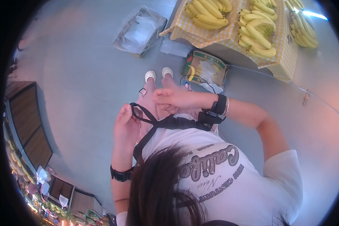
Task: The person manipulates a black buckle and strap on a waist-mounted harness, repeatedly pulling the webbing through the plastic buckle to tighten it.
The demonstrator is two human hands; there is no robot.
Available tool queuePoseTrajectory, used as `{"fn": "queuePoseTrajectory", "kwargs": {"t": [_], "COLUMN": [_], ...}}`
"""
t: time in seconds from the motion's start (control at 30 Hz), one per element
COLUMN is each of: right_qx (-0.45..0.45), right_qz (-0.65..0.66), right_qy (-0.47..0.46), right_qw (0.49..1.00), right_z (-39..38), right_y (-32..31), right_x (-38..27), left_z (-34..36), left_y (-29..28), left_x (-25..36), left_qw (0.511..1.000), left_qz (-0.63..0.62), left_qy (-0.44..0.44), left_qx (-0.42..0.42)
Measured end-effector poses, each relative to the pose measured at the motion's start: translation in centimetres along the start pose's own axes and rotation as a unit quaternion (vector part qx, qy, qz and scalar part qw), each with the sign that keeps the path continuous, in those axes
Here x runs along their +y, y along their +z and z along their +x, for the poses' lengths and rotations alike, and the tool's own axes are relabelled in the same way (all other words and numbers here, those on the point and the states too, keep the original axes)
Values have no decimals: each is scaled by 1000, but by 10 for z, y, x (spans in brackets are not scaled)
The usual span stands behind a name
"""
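A loop of black strap (148,116) is pinched between the fingertips of my left hand (125,119), in front of my waist. The strap runs back to a wider black belt (179,122) lying across my white shirt. Just right of the loop and a little farther out, my right hand (167,98) is closed with its fingers curled. What it holds, if anything, is hidden by the fingers. Black bands circle both my wrists, and a small dark device (211,116) sits below the right wrist.
Bunches of bananas (258,35) lie on a table with a yellow checked cloth (229,35) at the far right. An open carton (187,67) with bananas and plastic stands below it. A plastic-lined box (139,32) is on the floor. Dark-topped stands (30,120) line the left.
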State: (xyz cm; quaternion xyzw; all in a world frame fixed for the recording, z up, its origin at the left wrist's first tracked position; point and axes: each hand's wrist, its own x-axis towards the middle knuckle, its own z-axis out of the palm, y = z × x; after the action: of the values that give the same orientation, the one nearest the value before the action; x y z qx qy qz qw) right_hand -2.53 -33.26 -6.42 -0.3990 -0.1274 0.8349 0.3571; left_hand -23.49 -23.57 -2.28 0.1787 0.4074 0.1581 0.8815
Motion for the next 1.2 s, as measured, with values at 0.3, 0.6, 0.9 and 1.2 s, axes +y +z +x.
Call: {"fn": "queuePoseTrajectory", "kwargs": {"t": [0.3, 0.6, 0.9, 1.2], "right_qx": [50, 50, 65, 16], "right_qz": [216, 169, 174, 166], "right_qy": [61, 63, 44, 40], "right_qw": [973, 982, 982, 985], "right_z": [-9, 15, 3, 2], "right_y": [-15, -25, -19, -23], "right_x": [-2, -7, -13, -13], "left_z": [-13, -26, -8, 3], "left_y": [-1, 23, 22, 29], "left_x": [-4, 20, 18, 7], "left_qw": [990, 944, 810, 793], "left_qz": [-122, 317, 583, 589], "left_qy": [-70, -87, -48, -22], "left_qx": [9, -31, -34, -155]}}
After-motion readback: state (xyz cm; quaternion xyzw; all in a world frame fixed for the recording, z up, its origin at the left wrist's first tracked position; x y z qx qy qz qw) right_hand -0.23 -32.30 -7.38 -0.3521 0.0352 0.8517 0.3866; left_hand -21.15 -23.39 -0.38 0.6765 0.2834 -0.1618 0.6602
